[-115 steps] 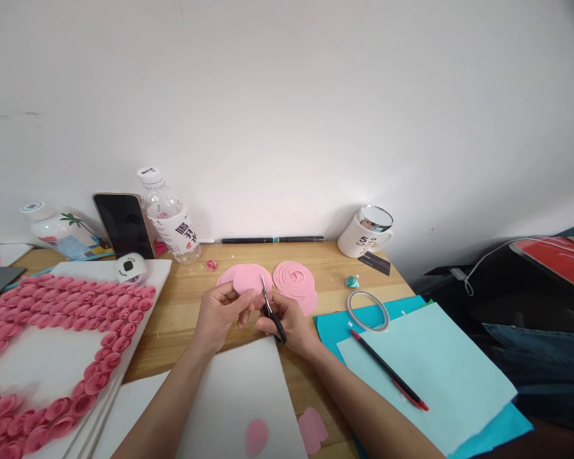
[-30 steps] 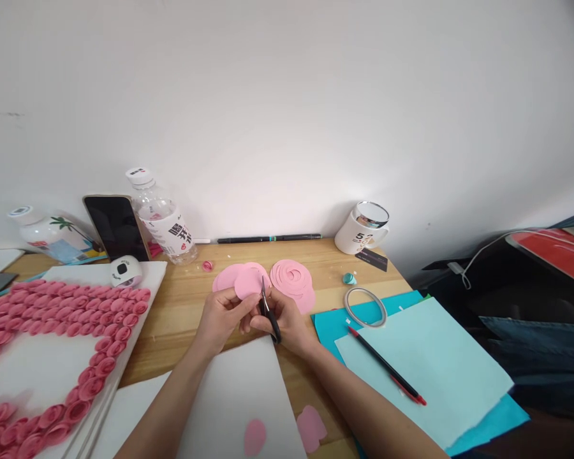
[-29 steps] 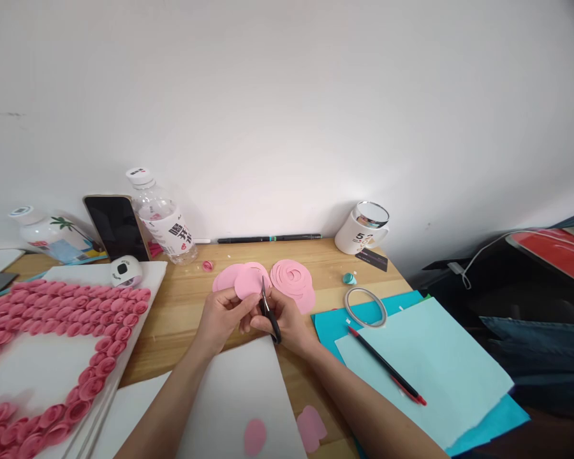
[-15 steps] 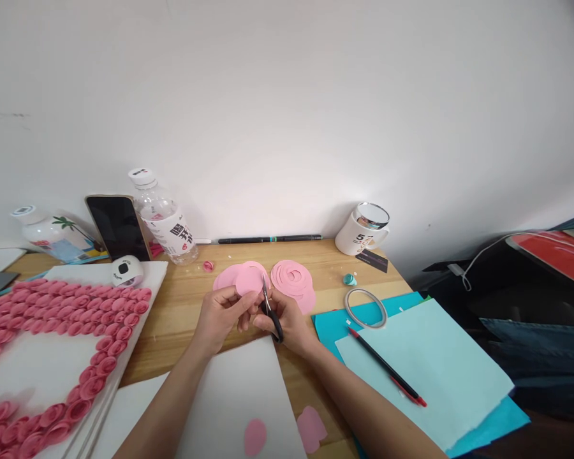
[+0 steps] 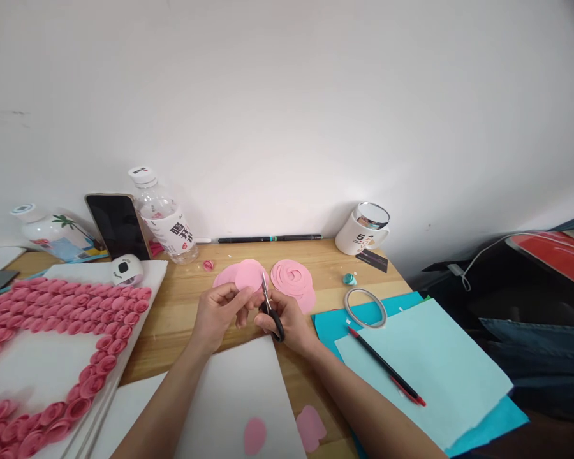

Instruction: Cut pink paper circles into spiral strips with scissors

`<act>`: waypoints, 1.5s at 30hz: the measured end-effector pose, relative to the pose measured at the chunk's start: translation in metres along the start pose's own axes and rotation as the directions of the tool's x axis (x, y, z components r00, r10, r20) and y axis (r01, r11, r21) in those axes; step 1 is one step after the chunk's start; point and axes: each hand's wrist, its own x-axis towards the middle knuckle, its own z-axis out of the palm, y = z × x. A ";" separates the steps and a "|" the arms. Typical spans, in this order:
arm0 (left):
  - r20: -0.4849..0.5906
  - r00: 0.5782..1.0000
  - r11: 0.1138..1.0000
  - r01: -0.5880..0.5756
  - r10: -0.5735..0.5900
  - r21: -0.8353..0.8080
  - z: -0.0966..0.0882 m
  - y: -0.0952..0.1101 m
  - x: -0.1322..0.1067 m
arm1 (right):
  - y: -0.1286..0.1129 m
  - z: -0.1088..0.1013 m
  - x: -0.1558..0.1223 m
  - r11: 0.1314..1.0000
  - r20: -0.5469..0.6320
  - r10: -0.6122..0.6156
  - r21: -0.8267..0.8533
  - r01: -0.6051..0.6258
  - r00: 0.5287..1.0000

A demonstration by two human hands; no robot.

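Between the thumb and fingers of my left hand (image 5: 220, 313) is a round pink paper disc (image 5: 249, 275). My right hand (image 5: 287, 320) grips black-handled scissors (image 5: 270, 312), their blades pointing up at the disc's right edge. How far the blades are apart is too small to tell. Behind the held disc lie more pink paper circles (image 5: 224, 276) on the wooden table. To their right sits a pink disc cut into a spiral (image 5: 291, 278). A small rolled pink paper flower (image 5: 208, 265) rests near the bottle.
At left, a white board carries rows of pink paper roses (image 5: 92, 386). A water bottle (image 5: 169, 223) and a phone (image 5: 117, 226) stand behind it. At right are a mug (image 5: 361, 231), a tape roll (image 5: 365, 308), a pen (image 5: 387, 364) and light blue paper (image 5: 440, 370).
The pink disc and my left hand have shifted slightly. The scissors stay at the disc's right edge, almost unmoved.
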 end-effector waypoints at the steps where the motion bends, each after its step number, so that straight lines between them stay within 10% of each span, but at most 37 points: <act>1: 0.005 1.000 1.000 -0.008 0.008 -0.004 0.000 0.000 0.000 | 0.002 -0.001 0.000 1.000 -0.012 0.010 -0.003 -0.010 1.000; 11: -0.116 0.990 0.993 -0.090 0.082 -0.070 0.002 -0.003 0.000 | 0.007 0.002 -0.001 0.998 -0.031 0.066 -0.008 -0.066 0.997; 45: -0.039 0.999 1.000 0.007 -0.006 0.009 0.000 0.003 -0.002 | -0.002 0.002 0.000 1.000 0.013 0.015 0.015 -0.016 1.000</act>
